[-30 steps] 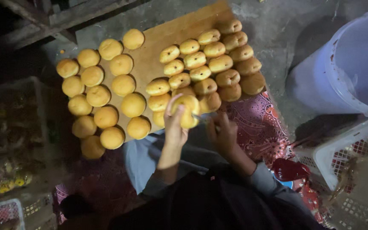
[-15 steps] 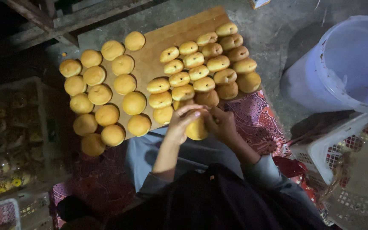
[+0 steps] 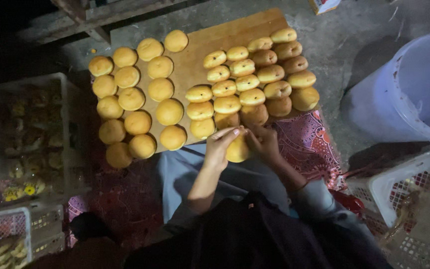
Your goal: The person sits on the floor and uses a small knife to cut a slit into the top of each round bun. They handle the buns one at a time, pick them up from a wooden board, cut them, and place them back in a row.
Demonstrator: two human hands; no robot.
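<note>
A wooden board [image 3: 195, 55] lies on the ground in front of me. On its left stand rows of round yellow dough balls [image 3: 138, 102]. On its right, oval browner pieces [image 3: 255, 74] are packed tight together. My left hand [image 3: 220, 147] and my right hand [image 3: 264, 142] meet at the board's near edge. Both hold one yellow dough ball [image 3: 238, 149] between their fingers, just below the oval pieces.
A large pale plastic bucket [image 3: 414, 89] stands at the right. White plastic crates sit at the lower right [image 3: 399, 194] and at the left [image 3: 26, 139], the left one holding dark goods. A patterned red cloth [image 3: 309, 144] lies under the board's near right corner.
My hands have drawn the dough ball from the board's near edge down toward me. My right hand has closed onto the ball beside the left.
</note>
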